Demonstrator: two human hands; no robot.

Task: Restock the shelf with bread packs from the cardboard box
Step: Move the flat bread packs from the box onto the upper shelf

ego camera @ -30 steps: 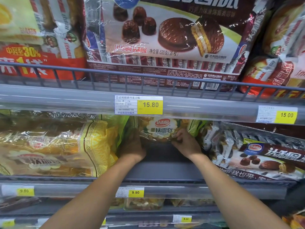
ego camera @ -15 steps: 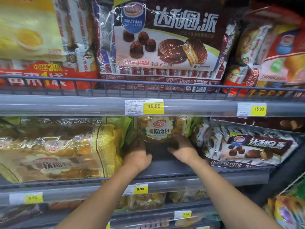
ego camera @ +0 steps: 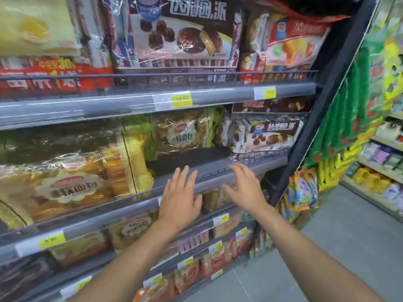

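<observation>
Bread pack [ego camera: 181, 131] stands deep on the shelf [ego camera: 213, 168], likely light, soft, slippery; I'd grip its sides gently. My left hand [ego camera: 180, 199] and right hand [ego camera: 246, 188] hover spread, empty.

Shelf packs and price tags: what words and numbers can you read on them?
"软面包" on the small bread pack, mid-shelf.
"软面包" on the big bread pack, left.
"达利园.派" on the chocolate pie pack, top.
"15.80" on the yellow price tag.
Other price tags and small print: too blurred.

floor [ego camera: 340, 247]: grey tiles | right: stocked side rack [ego camera: 370, 196] | black upright post [ego camera: 325, 101]
</observation>
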